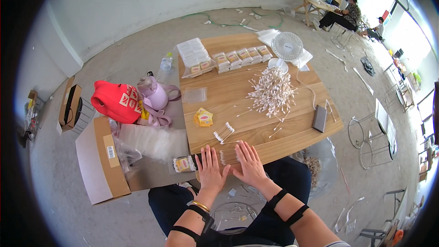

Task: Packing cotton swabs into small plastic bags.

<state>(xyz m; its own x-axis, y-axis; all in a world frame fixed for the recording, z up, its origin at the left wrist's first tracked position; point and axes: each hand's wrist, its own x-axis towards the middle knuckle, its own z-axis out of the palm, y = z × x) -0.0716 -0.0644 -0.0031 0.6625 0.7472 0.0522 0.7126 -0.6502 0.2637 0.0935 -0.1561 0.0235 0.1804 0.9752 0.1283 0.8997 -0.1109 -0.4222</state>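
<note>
A neat row of cotton swabs (228, 157) lies at the table's near edge, between my two hands. My left hand (212, 173) is flat at its left end, fingers stretched out. At the right end my right hand (250, 167) also lies flat with straight fingers, partly covering the swab tips. Left of my left hand is a clear packet of swabs (184, 164) with a yellow card in it. A smaller bundle of swabs (223, 132) sits just beyond the row. Farther back is a big loose heap of cotton swabs (273, 90).
Yellow cards (203, 117) and clear bags (195, 94) lie on the table's left side. Filled packets (241, 59) line the far edge beside a white fan (286, 47). A grey power bank (319, 118) rests at right. A cardboard box (104, 160) and red bag (116, 101) stand left.
</note>
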